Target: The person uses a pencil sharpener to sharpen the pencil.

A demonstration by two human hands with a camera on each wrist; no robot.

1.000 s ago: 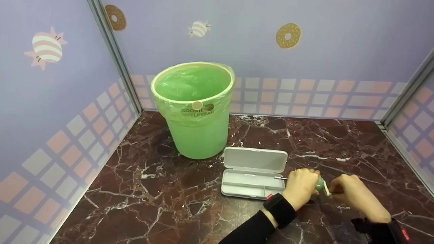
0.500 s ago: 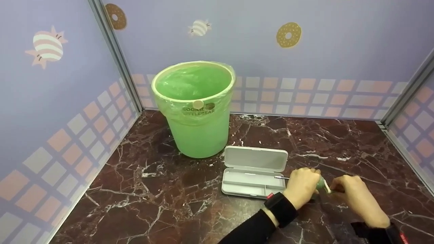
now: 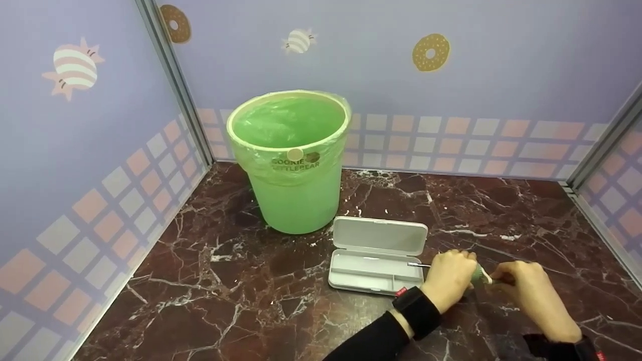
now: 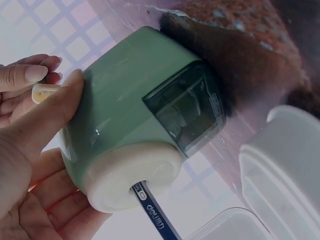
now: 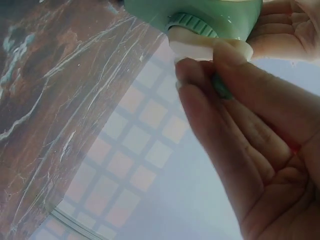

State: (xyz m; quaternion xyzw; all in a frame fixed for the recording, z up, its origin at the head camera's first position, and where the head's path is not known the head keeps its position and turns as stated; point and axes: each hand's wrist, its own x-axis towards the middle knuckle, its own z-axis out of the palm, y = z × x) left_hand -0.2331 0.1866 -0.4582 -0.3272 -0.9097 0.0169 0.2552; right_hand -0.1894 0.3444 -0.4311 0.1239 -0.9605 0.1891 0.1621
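Note:
My left hand (image 3: 451, 278) grips a green crank pencil sharpener (image 4: 125, 100) with a dark see-through shavings window (image 4: 187, 112). A dark blue pencil (image 4: 156, 212) sits in its cream front hole, and the pencil's outer end shows over the pencil case in the head view. On the sharpener's other side, my right hand (image 3: 531, 291) pinches the small green knob (image 5: 220, 87) of the cream crank handle (image 5: 192, 44). In the head view my left hand covers most of the sharpener. The pencil's tip is hidden inside it.
Left of my hands lies a white pencil case (image 3: 361, 279) with its lid (image 3: 379, 237) raised and divided compartments. A green trash bin (image 3: 306, 205) lined with a clear bag stands behind it. Patterned walls enclose the marbled table (image 3: 210, 296).
The crank handle has turned, its arm now standing at a different angle, and my right hand has shifted slightly with it. My left hand keeps its hold on the sharpener.

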